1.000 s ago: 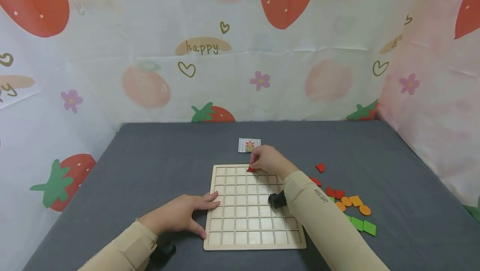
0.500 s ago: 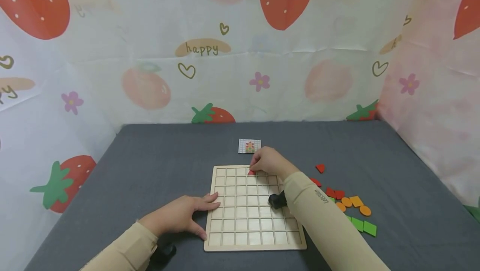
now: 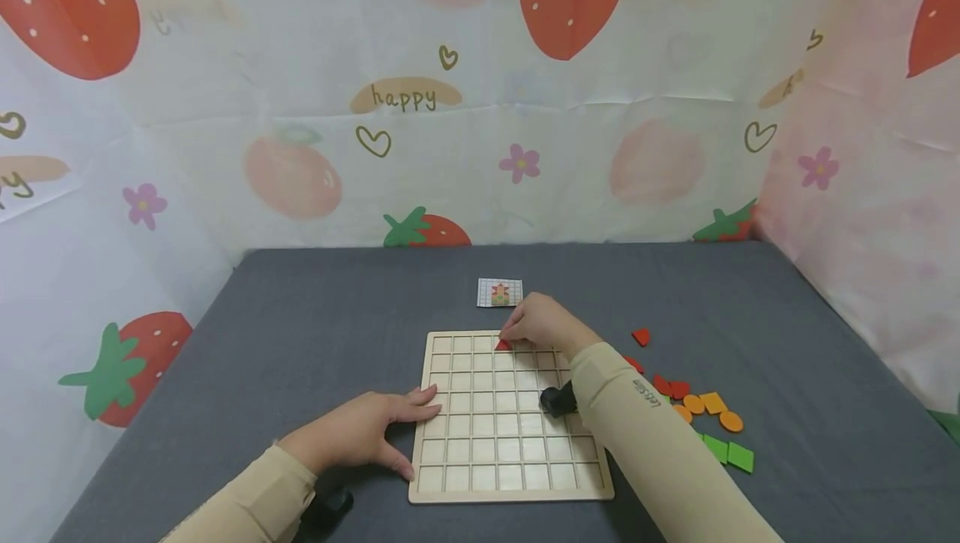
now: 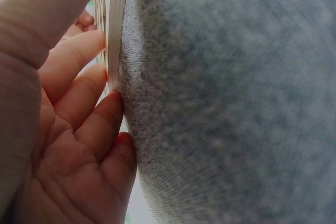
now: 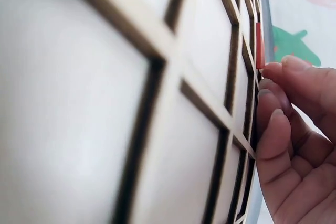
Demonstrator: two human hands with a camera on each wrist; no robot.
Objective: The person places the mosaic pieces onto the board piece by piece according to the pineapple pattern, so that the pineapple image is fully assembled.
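Observation:
A pale wooden board (image 3: 482, 424) with a raised grid lies on the grey cloth. My right hand (image 3: 546, 324) pinches a red triangular tile (image 3: 502, 345) at the board's far row, near its middle. In the right wrist view the tile (image 5: 259, 45) shows edge-on at the fingertips, standing against the grid. My left hand (image 3: 366, 429) rests at the board's left side, its thumb by the near corner and its fingers reaching over the rim. The left wrist view shows the fingertips (image 4: 111, 103) touching the board's edge (image 4: 116, 35).
Behind the board lies a small card (image 3: 495, 293) printed with a coloured pattern on a grid. Right of the board are red tiles (image 3: 641, 336), orange tiles (image 3: 713, 403) and green tiles (image 3: 740, 458), some partly hidden by the right sleeve (image 3: 652, 434). Printed cloth walls surround the table.
The red tile has shifted slightly toward the near side within the far row, still at the right fingertips. My right forearm has moved slightly right; the left hand stays at the board's edge.

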